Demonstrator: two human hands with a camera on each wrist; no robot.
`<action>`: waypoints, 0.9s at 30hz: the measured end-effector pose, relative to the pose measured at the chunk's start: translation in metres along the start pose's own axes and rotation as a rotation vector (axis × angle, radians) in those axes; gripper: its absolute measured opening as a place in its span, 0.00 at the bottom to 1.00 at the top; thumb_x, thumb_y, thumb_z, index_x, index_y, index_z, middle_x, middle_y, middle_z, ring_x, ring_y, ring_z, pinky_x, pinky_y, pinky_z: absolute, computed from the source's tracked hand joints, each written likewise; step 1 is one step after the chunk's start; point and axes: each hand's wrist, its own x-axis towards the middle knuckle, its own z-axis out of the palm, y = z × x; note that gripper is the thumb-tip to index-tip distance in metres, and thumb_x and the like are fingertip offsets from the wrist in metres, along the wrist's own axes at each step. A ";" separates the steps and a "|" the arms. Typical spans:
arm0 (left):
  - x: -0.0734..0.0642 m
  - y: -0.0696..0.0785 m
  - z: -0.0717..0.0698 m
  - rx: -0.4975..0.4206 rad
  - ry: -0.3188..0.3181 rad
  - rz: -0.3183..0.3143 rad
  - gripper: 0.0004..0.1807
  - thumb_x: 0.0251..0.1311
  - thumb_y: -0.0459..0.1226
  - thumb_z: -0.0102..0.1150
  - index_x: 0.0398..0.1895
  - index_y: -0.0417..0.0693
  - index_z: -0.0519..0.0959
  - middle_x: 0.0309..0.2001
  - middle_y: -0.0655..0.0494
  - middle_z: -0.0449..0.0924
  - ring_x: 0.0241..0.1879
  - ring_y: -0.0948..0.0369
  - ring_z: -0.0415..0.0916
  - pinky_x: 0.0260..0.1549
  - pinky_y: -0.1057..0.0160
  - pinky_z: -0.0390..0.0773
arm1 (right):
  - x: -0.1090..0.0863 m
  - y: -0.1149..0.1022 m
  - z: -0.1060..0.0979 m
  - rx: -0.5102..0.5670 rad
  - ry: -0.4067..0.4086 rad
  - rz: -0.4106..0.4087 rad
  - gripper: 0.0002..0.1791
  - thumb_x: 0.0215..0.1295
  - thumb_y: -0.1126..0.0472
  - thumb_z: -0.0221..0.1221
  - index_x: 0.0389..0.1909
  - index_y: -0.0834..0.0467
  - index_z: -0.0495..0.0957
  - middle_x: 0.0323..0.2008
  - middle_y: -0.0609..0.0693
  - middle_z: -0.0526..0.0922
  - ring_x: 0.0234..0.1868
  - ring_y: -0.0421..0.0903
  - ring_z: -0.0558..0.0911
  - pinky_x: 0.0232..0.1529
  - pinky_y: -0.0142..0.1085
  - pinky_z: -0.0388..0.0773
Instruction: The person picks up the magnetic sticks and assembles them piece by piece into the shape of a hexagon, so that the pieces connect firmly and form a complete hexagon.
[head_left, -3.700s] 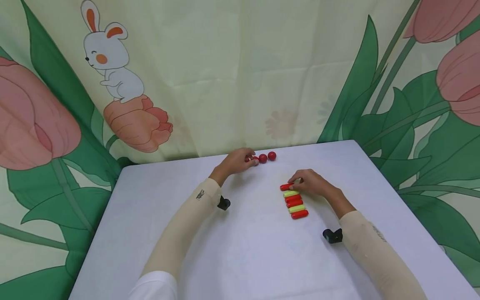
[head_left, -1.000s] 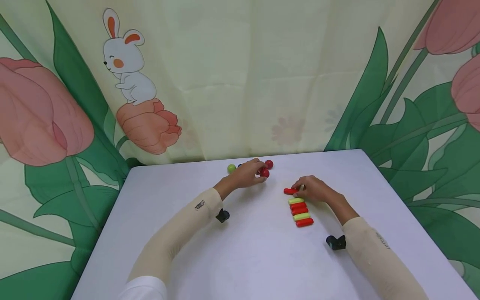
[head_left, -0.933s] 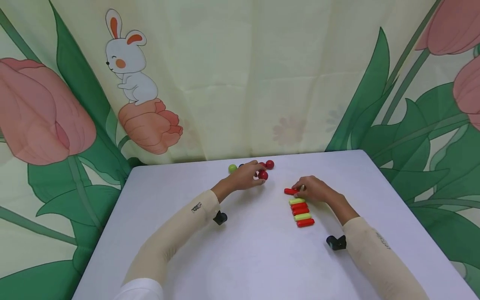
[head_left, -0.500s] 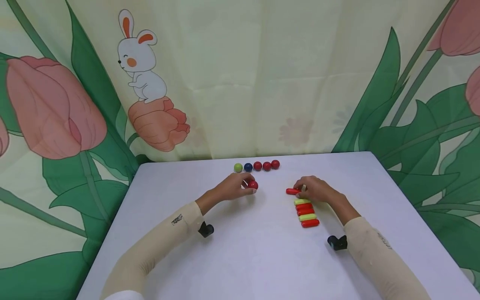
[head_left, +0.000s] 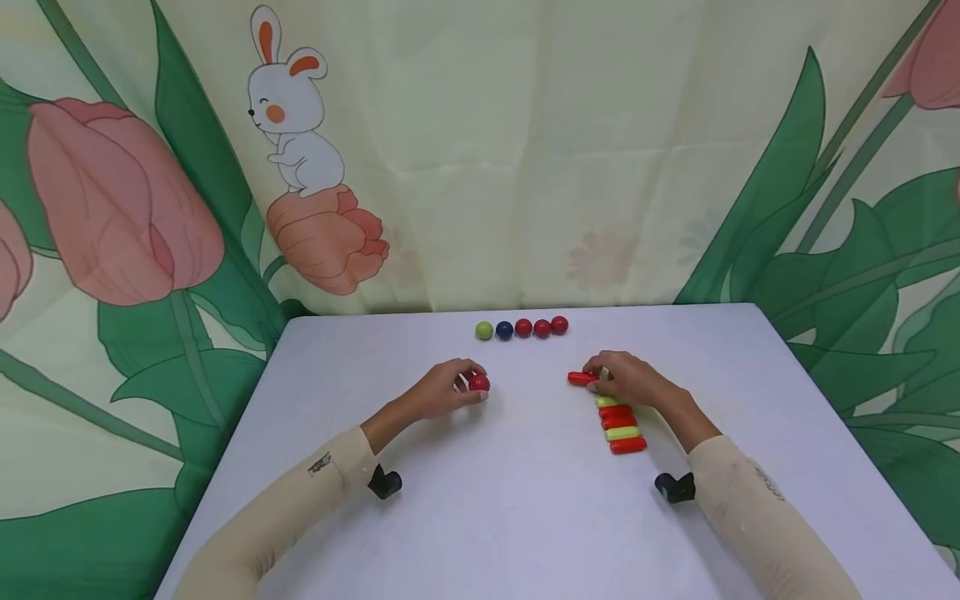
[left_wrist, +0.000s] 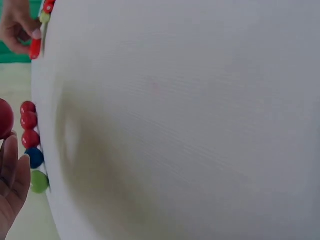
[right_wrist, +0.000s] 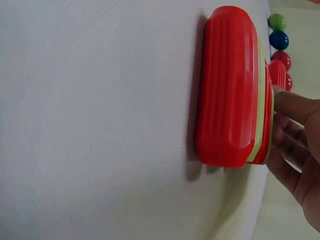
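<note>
My left hand (head_left: 442,390) pinches a small red ball (head_left: 479,382) between thumb and fingers, above the white table and left of its middle. In the left wrist view that ball (left_wrist: 5,119) is cut off by the frame edge. My right hand (head_left: 628,377) pinches one end of a red ribbed plastic cylinder (head_left: 581,378). This cylinder is at the far end of a column of similar pieces, yellow-green (head_left: 622,433) and red (head_left: 628,446), lying side by side. Large in the right wrist view is the nearest red cylinder (right_wrist: 225,90), and the pinched red cylinder (right_wrist: 278,72) shows beyond.
Along the back of the white table (head_left: 480,517) a row of balls runs left to right: green (head_left: 484,331), blue (head_left: 504,331), then three red balls (head_left: 542,328). A printed curtain (head_left: 465,167) hangs behind the back edge.
My left hand has taken a red ball from the row at the back and brought it left and nearer me. The right hand keeps its pinch on the red cylinder, almost still.
</note>
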 end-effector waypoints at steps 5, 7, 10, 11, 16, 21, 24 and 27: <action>-0.010 -0.006 -0.001 0.023 0.018 -0.059 0.21 0.62 0.45 0.69 0.54 0.47 0.79 0.43 0.57 0.79 0.41 0.61 0.75 0.37 0.67 0.78 | 0.001 -0.010 0.002 0.012 0.003 -0.012 0.21 0.64 0.58 0.67 0.58 0.55 0.80 0.51 0.54 0.82 0.50 0.49 0.78 0.42 0.37 0.84; -0.014 -0.009 -0.001 0.047 0.018 -0.076 0.20 0.62 0.46 0.68 0.53 0.47 0.80 0.42 0.58 0.80 0.41 0.61 0.75 0.36 0.67 0.78 | 0.002 -0.016 0.003 0.011 0.000 -0.024 0.21 0.64 0.58 0.67 0.58 0.55 0.80 0.51 0.53 0.82 0.50 0.50 0.79 0.43 0.38 0.84; -0.020 -0.012 0.000 0.076 0.012 -0.092 0.19 0.62 0.46 0.68 0.51 0.47 0.80 0.40 0.58 0.80 0.40 0.62 0.75 0.36 0.67 0.78 | 0.004 -0.025 0.005 0.008 -0.003 -0.049 0.21 0.64 0.59 0.67 0.58 0.54 0.80 0.50 0.52 0.83 0.51 0.49 0.79 0.46 0.41 0.84; -0.022 -0.014 0.000 0.082 0.009 -0.097 0.19 0.61 0.46 0.69 0.50 0.48 0.80 0.40 0.59 0.80 0.40 0.62 0.75 0.36 0.67 0.78 | 0.005 -0.028 0.006 0.007 -0.004 -0.060 0.21 0.64 0.60 0.67 0.58 0.54 0.80 0.50 0.52 0.83 0.50 0.49 0.79 0.47 0.41 0.84; -0.032 -0.018 0.000 0.095 0.004 -0.116 0.19 0.58 0.42 0.72 0.51 0.46 0.80 0.40 0.56 0.81 0.40 0.61 0.76 0.38 0.65 0.80 | 0.010 -0.042 0.010 0.006 -0.018 -0.103 0.20 0.65 0.61 0.66 0.57 0.53 0.79 0.49 0.51 0.84 0.49 0.48 0.79 0.49 0.43 0.83; -0.039 -0.021 0.001 0.139 -0.008 -0.119 0.22 0.57 0.40 0.73 0.53 0.46 0.78 0.42 0.57 0.81 0.41 0.61 0.75 0.40 0.65 0.80 | 0.014 -0.053 0.016 0.051 -0.012 -0.154 0.19 0.64 0.61 0.67 0.57 0.54 0.81 0.48 0.50 0.85 0.46 0.46 0.80 0.47 0.38 0.82; -0.043 -0.022 0.002 0.161 -0.017 -0.115 0.22 0.56 0.40 0.74 0.52 0.46 0.79 0.41 0.57 0.81 0.41 0.62 0.74 0.40 0.66 0.79 | 0.018 -0.059 0.021 0.096 -0.021 -0.181 0.19 0.64 0.60 0.67 0.56 0.54 0.82 0.47 0.49 0.85 0.44 0.44 0.80 0.45 0.34 0.81; -0.046 -0.024 0.002 0.168 -0.013 -0.107 0.22 0.55 0.42 0.74 0.51 0.46 0.80 0.40 0.58 0.81 0.40 0.62 0.75 0.40 0.65 0.79 | 0.021 -0.066 0.027 0.145 -0.038 -0.197 0.18 0.65 0.61 0.66 0.56 0.55 0.82 0.47 0.50 0.85 0.42 0.43 0.79 0.42 0.30 0.79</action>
